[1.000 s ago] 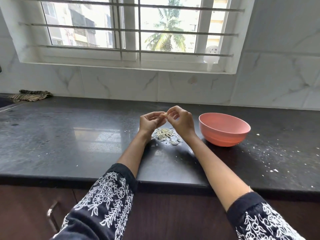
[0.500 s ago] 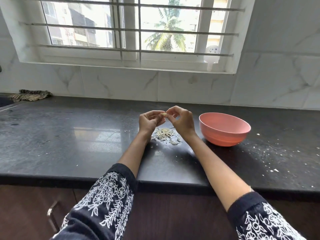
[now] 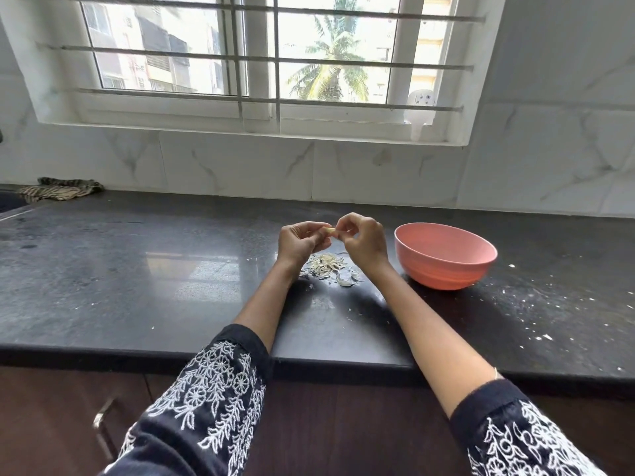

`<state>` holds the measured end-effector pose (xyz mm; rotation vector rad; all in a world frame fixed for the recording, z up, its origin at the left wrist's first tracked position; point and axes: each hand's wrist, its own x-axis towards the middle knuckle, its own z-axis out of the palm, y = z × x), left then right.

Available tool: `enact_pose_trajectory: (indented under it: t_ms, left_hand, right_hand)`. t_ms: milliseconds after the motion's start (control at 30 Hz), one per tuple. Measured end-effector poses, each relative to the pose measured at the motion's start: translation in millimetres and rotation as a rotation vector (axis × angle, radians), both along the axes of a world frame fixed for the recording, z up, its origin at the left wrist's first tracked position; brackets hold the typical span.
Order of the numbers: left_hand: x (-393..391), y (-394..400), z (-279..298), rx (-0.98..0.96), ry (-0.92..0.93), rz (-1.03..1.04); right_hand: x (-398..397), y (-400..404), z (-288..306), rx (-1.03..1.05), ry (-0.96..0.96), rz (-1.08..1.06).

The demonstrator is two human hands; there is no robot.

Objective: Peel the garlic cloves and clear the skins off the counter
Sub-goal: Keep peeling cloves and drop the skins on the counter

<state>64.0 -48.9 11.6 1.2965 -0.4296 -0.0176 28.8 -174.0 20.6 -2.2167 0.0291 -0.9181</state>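
— Where is the garlic clove [image 3: 330, 230]?
— Up above the black counter [image 3: 137, 269]. The left hand [image 3: 298, 242] and the right hand [image 3: 363, 239] both pinch it, fingers curled tight on it.
— And the skins [image 3: 328, 267]?
— In a little pile on the counter, under the hands, near the pink bowl [image 3: 445, 257].

Daylight comes through a white-framed barred window [image 3: 254, 60] set in pale marble-veined wall tiles [image 3: 536, 159]. Below runs a glossy black stone desk [image 3: 137, 276] over dark wooden cabinets [image 3: 51, 424], with what may be a striped cloth [image 3: 60, 189] far left.
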Motion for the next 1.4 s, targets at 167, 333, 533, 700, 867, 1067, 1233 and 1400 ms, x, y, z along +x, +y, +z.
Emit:
enact_pose_trajectory:
  t_ms: [167, 333, 533, 700, 867, 1067, 1233, 1400]
  left_hand:
    - [-1.4, 0.3, 1.9, -0.07, 0.08, -0.023]
    - [-0.7, 1.4, 3.2, -0.131, 0.104, -0.042]
    - [-1.3, -0.5, 1.9, -0.083, 0.089, -0.052]
    - [-0.9, 0.5, 2.3, -0.096, 0.081, -0.023]
    - [-1.1, 2.0, 2.9, -0.105, 0.089, -0.017]
    - [-1.5, 2.0, 2.4, -0.072, 0.066, -0.018]
    - [-0.5, 1.0, 1.2, -0.041, 0.083, -0.088]
    - [-1.5, 2.8, 2.0, -0.08, 0.149, -0.204]
  right_hand:
    - [0.6, 0.9, 0.4, 0.041, -0.051, -0.012]
    - [0.0, 1.4, 1.6, 0.077, -0.099, 0.022]
    - [3.3, -0.2, -1.6, 0.026, -0.074, 0.078]
    - [5.8, 0.6, -1.8, 0.017, -0.069, 0.062]
    - [4.9, 0.3, -2.6, 0.015, -0.078, 0.074]
    - [5.5, -1.0, -2.1, 0.008, -0.093, 0.084]
    - [6.4, -1.4, -2.5, 0.028, -0.105, 0.099]
    - [6.2, -2.4, -1.9, 0.022, -0.133, 0.125]
